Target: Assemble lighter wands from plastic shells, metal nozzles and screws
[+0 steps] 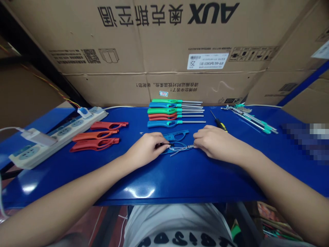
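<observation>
My left hand (149,148) is closed, with thumb and forefinger pinching a small black part at one end of thin white wires (177,149). Beneath it lies a blue lighter shell half (182,144), partly hidden by my fingers. My right hand (214,143) is closed on a short metal piece (190,146) at the wires' other end. Just behind, a second blue shell half (178,135) rests flat on the table. Farther back lie several long-nosed lighters (164,111) in green, blue and red, metal tubes pointing right.
Red and orange lighter shells (95,144) lie at the left beside a white power strip (60,132) with plugs in it. A screwdriver (220,125) lies behind my right hand. Metal tubes with wires (253,118) are at right. A cardboard box (164,61) stands behind the blue table (174,181).
</observation>
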### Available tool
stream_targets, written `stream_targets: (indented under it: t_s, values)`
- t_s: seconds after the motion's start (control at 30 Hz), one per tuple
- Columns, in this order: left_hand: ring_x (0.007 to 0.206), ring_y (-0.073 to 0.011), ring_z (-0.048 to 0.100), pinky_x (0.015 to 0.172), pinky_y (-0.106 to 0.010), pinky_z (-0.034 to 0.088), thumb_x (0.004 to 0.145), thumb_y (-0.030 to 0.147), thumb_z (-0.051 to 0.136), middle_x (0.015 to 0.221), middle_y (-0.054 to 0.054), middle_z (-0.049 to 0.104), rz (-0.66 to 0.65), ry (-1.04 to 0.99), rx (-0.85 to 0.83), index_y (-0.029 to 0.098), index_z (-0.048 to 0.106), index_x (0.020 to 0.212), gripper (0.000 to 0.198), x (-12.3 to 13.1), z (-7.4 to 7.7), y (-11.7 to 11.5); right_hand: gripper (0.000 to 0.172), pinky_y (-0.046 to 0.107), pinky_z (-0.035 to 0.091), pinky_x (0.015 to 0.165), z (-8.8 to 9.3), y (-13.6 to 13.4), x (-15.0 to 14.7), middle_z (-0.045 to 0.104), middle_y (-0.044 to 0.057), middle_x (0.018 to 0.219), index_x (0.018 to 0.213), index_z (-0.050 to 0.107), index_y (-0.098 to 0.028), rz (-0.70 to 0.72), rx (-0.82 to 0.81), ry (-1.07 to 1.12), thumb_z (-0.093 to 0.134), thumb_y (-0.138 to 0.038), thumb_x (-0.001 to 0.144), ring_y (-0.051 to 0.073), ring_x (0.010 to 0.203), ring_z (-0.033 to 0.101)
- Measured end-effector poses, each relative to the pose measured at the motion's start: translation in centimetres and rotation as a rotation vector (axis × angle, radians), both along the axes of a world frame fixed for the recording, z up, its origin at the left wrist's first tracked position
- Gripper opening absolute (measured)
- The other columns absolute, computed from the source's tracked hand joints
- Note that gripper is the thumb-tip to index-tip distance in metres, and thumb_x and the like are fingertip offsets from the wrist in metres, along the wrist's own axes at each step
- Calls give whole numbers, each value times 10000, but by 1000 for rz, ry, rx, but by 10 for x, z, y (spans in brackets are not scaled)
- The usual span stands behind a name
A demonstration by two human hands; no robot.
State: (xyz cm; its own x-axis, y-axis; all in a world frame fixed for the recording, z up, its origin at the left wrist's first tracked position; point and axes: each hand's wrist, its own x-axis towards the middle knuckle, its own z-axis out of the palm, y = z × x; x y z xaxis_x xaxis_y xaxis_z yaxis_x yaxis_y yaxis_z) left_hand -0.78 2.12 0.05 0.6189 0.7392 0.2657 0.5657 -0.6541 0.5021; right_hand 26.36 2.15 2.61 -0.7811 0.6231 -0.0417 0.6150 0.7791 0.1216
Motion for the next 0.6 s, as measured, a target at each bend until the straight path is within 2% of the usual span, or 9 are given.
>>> stream_targets:
  t_s: [0.37, 0.6]
  values:
    - [782, -150, 659, 707, -243, 495, 929, 167, 658, 884, -50, 717, 4, -7, 6, 143, 770, 971, 123, 1, -2, 0, 206, 360, 289, 752, 6, -5, -8, 700, 83, 867, 798, 710, -154, -23, 5, -102, 546, -93, 907, 222, 834, 614]
    - [756, -143, 654, 709, -247, 502, 930, 168, 659, 891, -52, 720, -8, -5, 28, 142, 766, 971, 118, 1, -3, 1, 228, 327, 293, 685, 9, -5, -6, 697, 62, 868, 809, 701, -160, -60, -28, -86, 519, -107, 936, 200, 836, 640]
